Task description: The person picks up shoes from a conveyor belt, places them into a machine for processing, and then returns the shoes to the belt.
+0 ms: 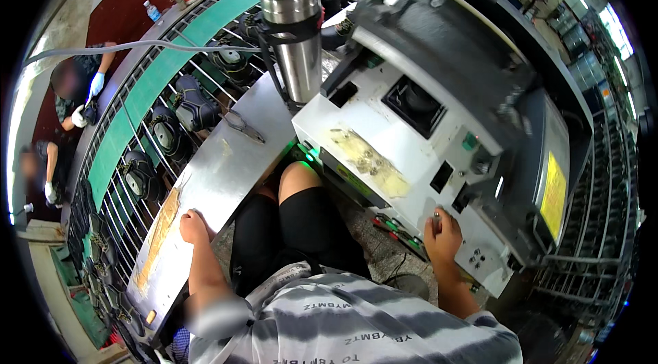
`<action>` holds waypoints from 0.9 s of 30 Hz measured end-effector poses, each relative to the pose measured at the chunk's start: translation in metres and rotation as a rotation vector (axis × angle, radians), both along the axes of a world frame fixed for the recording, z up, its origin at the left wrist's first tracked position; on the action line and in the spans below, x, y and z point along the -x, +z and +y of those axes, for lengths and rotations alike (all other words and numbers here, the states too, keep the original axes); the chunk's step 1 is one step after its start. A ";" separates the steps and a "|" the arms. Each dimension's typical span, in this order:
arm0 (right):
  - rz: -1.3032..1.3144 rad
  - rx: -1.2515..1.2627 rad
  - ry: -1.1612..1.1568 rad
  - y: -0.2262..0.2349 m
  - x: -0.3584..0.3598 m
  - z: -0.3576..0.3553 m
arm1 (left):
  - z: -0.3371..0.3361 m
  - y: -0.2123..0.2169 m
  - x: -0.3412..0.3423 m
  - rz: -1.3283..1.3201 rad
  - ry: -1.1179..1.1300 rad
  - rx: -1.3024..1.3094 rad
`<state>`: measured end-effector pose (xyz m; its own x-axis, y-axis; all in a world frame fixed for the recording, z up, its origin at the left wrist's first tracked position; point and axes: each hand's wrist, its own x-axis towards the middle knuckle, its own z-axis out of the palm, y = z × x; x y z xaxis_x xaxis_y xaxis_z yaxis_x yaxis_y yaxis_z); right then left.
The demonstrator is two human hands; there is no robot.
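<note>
My left hand [194, 225] rests in a loose fist on the bare metal side table [229, 165], beside a worn strip of brown tape [159, 237]. Nothing shows in its fingers. At the front edge of the grey machine [425, 151], my right hand [444, 235] is closed, thumb and fingers pinched round a small metal knob [436, 217] that is mostly covered. A pair of pliers [243, 127] lies on the table's far part. Black shoes [196, 102] stand on the rack just beyond the table.
A steel tumbler [293, 42] stands between table and machine, with a grey hose [157, 43] running behind it. A cork-like piece [151, 317] lies at the table's near end. Two people in gloves work across the rack [113, 138] at left. Shelving [606, 206] stands at right.
</note>
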<state>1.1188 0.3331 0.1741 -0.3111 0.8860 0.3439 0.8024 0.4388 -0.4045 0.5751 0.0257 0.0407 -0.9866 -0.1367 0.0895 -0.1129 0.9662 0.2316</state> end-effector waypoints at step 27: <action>-0.017 0.065 -0.009 -0.006 -0.006 -0.006 | -0.014 -0.031 0.004 0.069 -0.097 -0.220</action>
<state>1.1245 0.3267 0.1686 -0.3084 0.9092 0.2798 0.8132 0.4046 -0.4184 0.5714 0.0119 0.0099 -0.9886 -0.0657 0.1358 0.0009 0.8974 0.4412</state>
